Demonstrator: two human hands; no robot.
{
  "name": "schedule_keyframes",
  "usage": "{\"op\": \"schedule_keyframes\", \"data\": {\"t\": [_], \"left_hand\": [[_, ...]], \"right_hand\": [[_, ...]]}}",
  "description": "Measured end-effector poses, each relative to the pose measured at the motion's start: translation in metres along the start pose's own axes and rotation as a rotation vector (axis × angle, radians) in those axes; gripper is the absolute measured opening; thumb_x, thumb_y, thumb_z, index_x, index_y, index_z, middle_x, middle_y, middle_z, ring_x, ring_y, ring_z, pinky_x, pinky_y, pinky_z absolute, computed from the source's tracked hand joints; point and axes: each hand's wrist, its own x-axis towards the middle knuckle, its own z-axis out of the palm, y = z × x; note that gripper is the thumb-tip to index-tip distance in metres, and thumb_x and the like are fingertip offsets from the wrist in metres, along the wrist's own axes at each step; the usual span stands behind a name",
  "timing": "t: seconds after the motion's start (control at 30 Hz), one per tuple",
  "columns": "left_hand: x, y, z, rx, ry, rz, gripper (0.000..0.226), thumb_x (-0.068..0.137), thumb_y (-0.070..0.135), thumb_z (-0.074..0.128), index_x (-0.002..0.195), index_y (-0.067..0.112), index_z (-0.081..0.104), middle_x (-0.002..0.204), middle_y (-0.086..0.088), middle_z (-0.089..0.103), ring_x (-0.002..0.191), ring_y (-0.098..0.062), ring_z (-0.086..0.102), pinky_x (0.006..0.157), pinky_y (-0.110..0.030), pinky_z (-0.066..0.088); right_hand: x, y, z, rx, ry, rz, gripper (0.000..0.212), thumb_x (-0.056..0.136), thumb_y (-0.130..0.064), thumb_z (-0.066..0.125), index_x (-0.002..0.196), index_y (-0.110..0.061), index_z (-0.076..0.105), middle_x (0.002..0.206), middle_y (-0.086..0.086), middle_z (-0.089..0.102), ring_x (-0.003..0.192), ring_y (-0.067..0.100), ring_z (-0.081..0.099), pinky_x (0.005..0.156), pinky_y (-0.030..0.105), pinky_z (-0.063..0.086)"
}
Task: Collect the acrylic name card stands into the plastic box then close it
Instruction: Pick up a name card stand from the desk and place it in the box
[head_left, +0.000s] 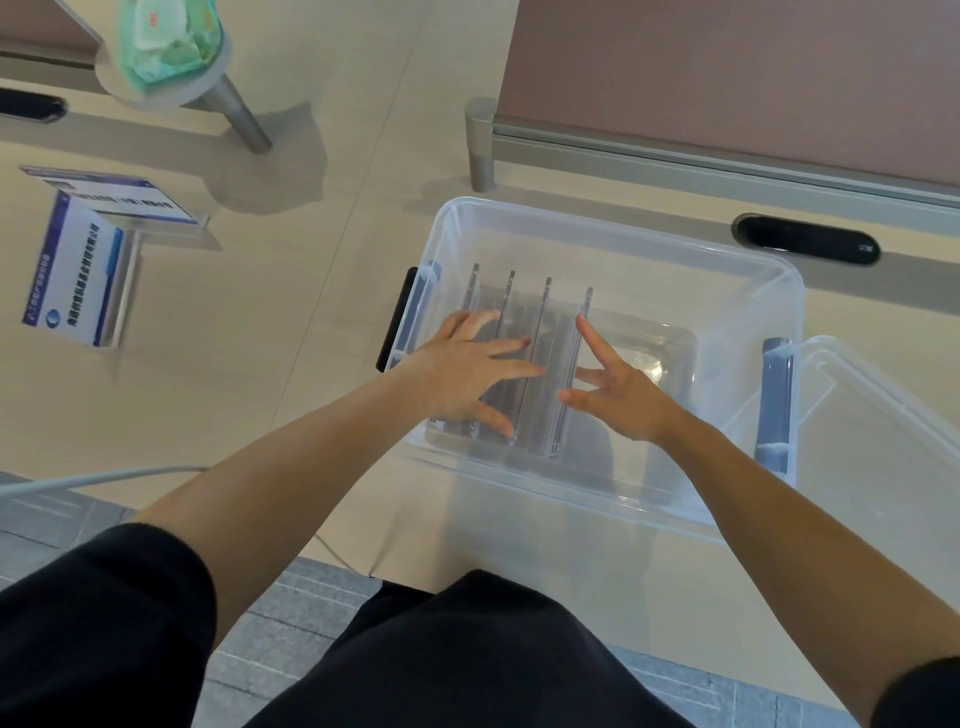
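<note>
Two card-filled stands (78, 270) lie left of the plastic box (613, 228), lid (883, 441) right.

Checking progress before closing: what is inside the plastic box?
Acrylic stands upright in a row at its left end; four top edges show. The left hand and right hand cover parts.

The left hand (462, 374) lies spread over the acrylic stands (543, 322) standing upright in the clear plastic box (613, 234) on the tabletop (291, 322). The right hand (623, 395) touches the rightmost stand with straight fingers. The lid (883, 415) lies just right of the box.
</note>
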Motion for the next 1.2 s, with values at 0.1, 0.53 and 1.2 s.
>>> {"op": "schedule_keyframes", "data": {"t": [0.1,0.53,1.2], "left_hand": [[0.0004,-0.0001,0.0006,-0.053,0.007,-0.001,0.087,0.075,0.084,0.039,0.149,0.048,0.014,0.163,0.010,0.011,0.148,-0.035,-0.008,0.118,-0.052,0.000],[0.0002,0.0004,0.0010,-0.126,-0.009,-0.011,0.086,0.074,0.080,0.048,0.148,0.048,0.019,0.163,0.011,0.007,0.148,-0.032,-0.011,0.118,-0.051,0.003],[0.0016,0.0012,0.0036,-0.143,0.004,-0.021,0.083,0.075,0.078,0.050,0.147,0.047,0.023,0.163,0.011,0.011,0.148,-0.031,-0.009,0.117,-0.051,0.003]], "right_hand": [[-0.0006,-0.0007,0.0005,0.019,-0.003,-0.009,0.105,0.057,-0.087,0.066,0.138,-0.077,-0.001,0.163,-0.003,0.028,0.143,0.026,0.042,0.115,0.052,0.037],[-0.0008,-0.0029,0.0032,-0.045,-0.005,-0.009,0.097,0.071,-0.074,0.063,0.141,-0.073,-0.004,0.162,-0.006,0.029,0.132,0.026,0.056,0.115,0.050,0.038],[0.0002,-0.0056,0.0020,-0.062,0.015,-0.024,0.098,0.071,-0.074,0.062,0.142,-0.072,-0.006,0.162,-0.007,0.028,0.141,0.027,0.044,0.114,0.052,0.039]]}}
